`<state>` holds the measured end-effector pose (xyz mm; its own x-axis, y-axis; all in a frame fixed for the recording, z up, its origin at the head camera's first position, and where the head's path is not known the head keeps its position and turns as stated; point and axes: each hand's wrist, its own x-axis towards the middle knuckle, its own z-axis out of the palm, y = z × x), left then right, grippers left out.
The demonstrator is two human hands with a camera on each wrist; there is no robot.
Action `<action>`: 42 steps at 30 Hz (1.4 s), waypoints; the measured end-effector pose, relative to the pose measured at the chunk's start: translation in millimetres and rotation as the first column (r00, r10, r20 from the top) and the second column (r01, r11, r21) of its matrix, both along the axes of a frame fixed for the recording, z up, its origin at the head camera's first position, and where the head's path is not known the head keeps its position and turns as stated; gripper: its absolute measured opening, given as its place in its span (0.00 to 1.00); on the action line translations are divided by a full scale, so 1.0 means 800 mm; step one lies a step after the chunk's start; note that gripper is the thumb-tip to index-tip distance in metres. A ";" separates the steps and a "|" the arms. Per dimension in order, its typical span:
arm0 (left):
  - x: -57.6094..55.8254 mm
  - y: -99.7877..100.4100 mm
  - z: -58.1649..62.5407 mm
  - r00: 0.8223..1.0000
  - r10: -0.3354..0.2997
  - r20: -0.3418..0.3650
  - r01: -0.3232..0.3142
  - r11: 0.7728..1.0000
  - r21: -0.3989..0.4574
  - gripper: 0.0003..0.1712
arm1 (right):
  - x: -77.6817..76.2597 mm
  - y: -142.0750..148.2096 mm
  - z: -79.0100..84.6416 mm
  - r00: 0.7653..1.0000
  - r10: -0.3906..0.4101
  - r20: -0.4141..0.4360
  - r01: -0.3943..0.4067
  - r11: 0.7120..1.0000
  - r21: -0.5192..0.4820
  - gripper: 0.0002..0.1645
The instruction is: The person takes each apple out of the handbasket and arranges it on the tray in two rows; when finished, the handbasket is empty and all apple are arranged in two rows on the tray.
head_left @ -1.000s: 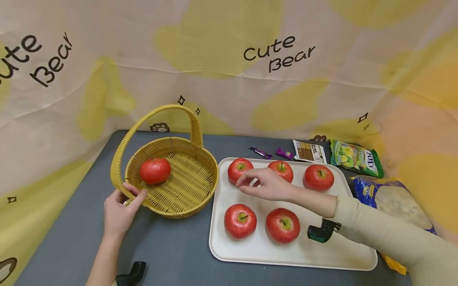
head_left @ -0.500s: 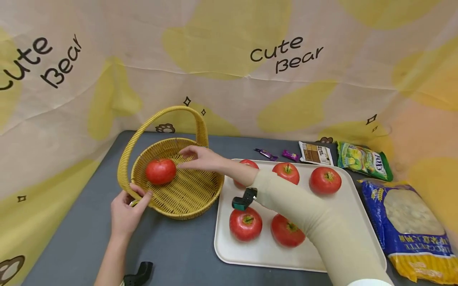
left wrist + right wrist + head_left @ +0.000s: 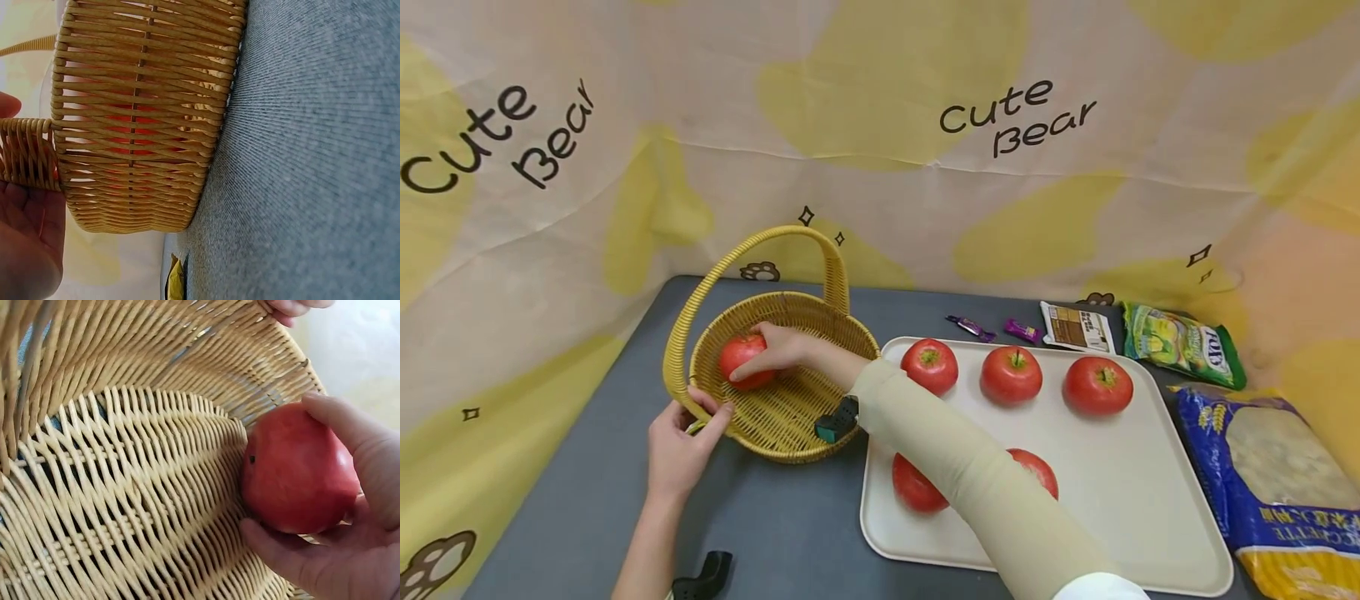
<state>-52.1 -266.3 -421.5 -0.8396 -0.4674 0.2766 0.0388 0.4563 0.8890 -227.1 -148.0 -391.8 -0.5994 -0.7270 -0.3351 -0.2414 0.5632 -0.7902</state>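
A yellow wicker basket (image 3: 805,429) with a tall arched handle stands on the left of the table. At the near-left foot of that handle, my left hand (image 3: 681,446) grips the wicker between thumb and fingers; the left wrist view shows the fingers wrapped around the handle's base (image 3: 28,150). Inside the basket lies a red apple (image 3: 300,469), against the left part of the wall. My right hand (image 3: 778,348) reaches in and holds this apple, thumb on one side and fingers on the other. Part of the apple is hidden behind the hand in the head view.
To the right, a white tray (image 3: 1150,517) holds several red apples (image 3: 1011,375); my right sleeve partly covers two. Behind it lie purple-wrapped candies (image 3: 1022,331), a brown-and-white packet (image 3: 1077,327) and a green candy bag (image 3: 1183,346). A blue pasta bag (image 3: 1285,467) lies at the right.
My right hand has moved left from over the tray into the basket and taken hold of the apple there. My left hand keeps its grip on the handle's foot. The head view has shifted slightly.
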 end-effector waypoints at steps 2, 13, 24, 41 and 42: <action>-0.001 0.004 0.000 1.000 -0.012 -0.012 0.012 1.000 -0.002 0.08 | 0.001 0.002 -0.003 0.999 -0.006 -0.052 0.007 1.000 0.017 0.55; -0.004 0.009 -0.003 1.000 -0.008 0.009 0.008 1.000 0.015 0.08 | 0.002 0.058 0.006 0.972 -0.023 -0.233 0.023 1.000 -0.004 0.52; -0.001 0.014 -0.001 0.999 -0.015 -0.035 0.016 1.000 0.020 0.09 | 0.035 0.170 0.032 0.928 -0.123 -0.351 0.057 0.980 -0.192 0.51; -0.003 0.006 0.001 0.998 0.040 -0.055 -0.040 0.999 0.002 0.08 | 0.115 0.407 0.028 0.875 -0.426 -0.232 0.397 0.904 -0.161 0.51; -0.003 0.006 0.001 0.997 0.046 -0.054 -0.046 0.999 0.003 0.08 | 0.121 0.420 0.025 0.865 -0.449 -0.225 0.421 0.892 -0.162 0.51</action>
